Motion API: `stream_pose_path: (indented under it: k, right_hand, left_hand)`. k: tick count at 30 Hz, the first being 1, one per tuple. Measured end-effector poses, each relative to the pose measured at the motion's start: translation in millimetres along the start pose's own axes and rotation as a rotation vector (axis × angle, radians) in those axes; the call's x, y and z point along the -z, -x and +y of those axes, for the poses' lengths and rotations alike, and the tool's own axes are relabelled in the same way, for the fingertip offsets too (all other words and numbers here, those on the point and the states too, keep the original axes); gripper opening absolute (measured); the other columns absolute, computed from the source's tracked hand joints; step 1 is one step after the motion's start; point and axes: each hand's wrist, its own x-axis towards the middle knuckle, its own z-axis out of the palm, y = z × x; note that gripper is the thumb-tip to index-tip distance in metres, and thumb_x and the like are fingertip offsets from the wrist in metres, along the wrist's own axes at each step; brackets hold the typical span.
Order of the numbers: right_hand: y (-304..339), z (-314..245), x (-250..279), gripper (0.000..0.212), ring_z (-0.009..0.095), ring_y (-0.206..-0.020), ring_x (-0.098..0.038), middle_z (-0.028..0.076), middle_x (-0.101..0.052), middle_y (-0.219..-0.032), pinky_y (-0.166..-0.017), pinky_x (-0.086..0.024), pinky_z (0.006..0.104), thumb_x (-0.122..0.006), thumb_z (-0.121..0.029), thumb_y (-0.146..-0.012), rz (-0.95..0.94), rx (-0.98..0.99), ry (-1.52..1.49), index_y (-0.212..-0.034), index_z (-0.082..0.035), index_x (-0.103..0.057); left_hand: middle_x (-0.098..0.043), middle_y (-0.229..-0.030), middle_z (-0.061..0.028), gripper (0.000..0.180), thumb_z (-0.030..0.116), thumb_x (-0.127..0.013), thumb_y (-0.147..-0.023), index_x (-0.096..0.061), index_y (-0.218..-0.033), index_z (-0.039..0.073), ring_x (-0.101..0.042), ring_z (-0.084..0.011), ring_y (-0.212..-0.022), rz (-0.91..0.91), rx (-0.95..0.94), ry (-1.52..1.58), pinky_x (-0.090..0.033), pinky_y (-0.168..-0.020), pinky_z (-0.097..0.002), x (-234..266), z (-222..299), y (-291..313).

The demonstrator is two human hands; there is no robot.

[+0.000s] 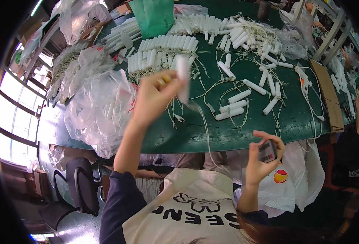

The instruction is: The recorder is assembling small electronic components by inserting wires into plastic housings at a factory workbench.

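Observation:
My left hand is raised over the front part of the table, its fingers closed on a white tube light that stands upright and is blurred by motion. A thin pale cord hangs from below it and runs down past the table edge toward my lap. Something yellow shows at the fingers, too small to name. In front of the table edge at the right, my right hand grips a small dark remote control with rows of buttons. Loose white tubes with cords lie between the two hands.
On the green table, rows of white tubes stand behind my left hand. A tangled heap of corded tubes lies far right. Clear plastic bags crowd the left, beside a green bag. A cardboard sheet edges the right.

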Motion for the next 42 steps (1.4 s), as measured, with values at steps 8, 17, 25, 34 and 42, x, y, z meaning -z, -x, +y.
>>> stream_pose_path:
  k: [8, 17, 25, 34, 42]
  right_hand:
    - [-4, 15, 19, 0.028, 0.013, -0.085, -0.052, 0.009, -0.06, -0.097, -0.079, -0.043, 0.0262, -0.062, -0.001, -0.083, 0.099, -0.096, 0.23, -0.106, -0.001, -0.047]
    - [0, 21, 31, 0.026, 0.013, -0.087, -0.055, 0.007, -0.06, -0.095, -0.08, -0.044, 0.025, -0.063, 0.001, -0.083, 0.053, -0.162, 0.281, -0.105, -0.001, -0.049]
    - [4, 25, 32, 0.025, 0.011, -0.085, -0.056, 0.006, -0.06, -0.094, -0.078, -0.045, 0.0236, -0.064, -0.001, -0.084, -0.003, -0.182, 0.291, -0.105, -0.002, -0.051]
    - [6, 27, 34, 0.021, 0.011, -0.086, -0.056, 0.005, -0.06, -0.095, -0.078, -0.045, 0.0234, -0.062, -0.003, -0.086, -0.011, -0.202, 0.365, -0.105, -0.002, -0.053]
    - [9, 28, 36, 0.017, 0.012, -0.085, -0.056, 0.008, -0.06, -0.095, -0.076, -0.045, 0.0237, -0.058, -0.006, -0.088, -0.029, -0.131, 0.438, -0.103, 0.002, -0.056]
  left_hand:
    - [-0.066, -0.078, -0.0134, 0.05, 0.044, -0.073, -0.066, -0.066, -0.081, -0.003, -0.064, -0.0246, -0.069, 0.199, 0.32, -0.859, -0.049, -0.064, -0.0348, 61, -61, -141]
    - [-0.068, -0.088, -0.0182, 0.04, 0.043, -0.07, -0.07, -0.068, -0.083, 0.004, -0.066, -0.0343, -0.085, 0.344, 0.217, -1.158, -0.052, -0.071, -0.043, 36, -139, -164]
    - [-0.068, -0.092, -0.0174, 0.036, 0.033, -0.076, -0.07, -0.067, -0.091, 0.005, -0.066, -0.0348, -0.086, 0.256, 0.202, -1.229, -0.053, -0.071, -0.0426, 46, -137, -166]
    - [-0.068, -0.081, -0.0171, 0.035, 0.042, -0.065, -0.078, -0.07, -0.086, 0.008, -0.066, -0.0325, -0.08, 0.053, -0.144, -0.986, -0.051, -0.069, -0.0413, -31, -37, -127]
    - [-0.067, -0.069, -0.0082, 0.041, 0.052, -0.068, -0.074, -0.071, -0.085, 0.013, -0.065, -0.0276, -0.065, -0.574, -0.272, -0.779, -0.05, -0.06, -0.0361, -120, -28, -37]
